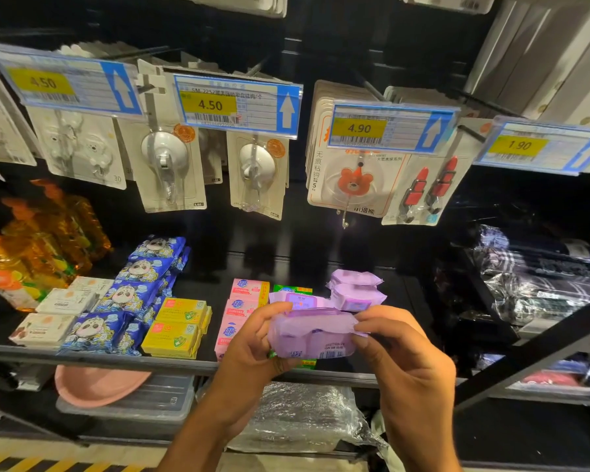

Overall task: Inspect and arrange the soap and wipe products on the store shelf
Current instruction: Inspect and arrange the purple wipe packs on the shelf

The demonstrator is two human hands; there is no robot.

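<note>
Both of my hands hold one purple wipe pack point(312, 335) in front of the shelf point(99, 358), tilted so its printed underside faces me. My left hand point(252, 345) grips its left end and my right hand point(399, 349) pinches its right end. Behind it on the shelf lie more purple wipe packs point(356, 289). To their left stand pink soap boxes point(244, 298), yellow soap boxes point(179, 327), blue panda packs point(130, 298) and white soap boxes point(53, 313). Green boxes point(292, 289) show partly behind the held pack.
Hook packages hang on pegs above, with price tags point(237, 105) reading 4.50, 4.90 and 1.90. Orange bottles point(24, 250) stand at the left. Dark wrapped bundles point(539, 281) fill the right shelf. Below are a pink basin point(96, 383), a clear bin and a wrapped bundle point(304, 417).
</note>
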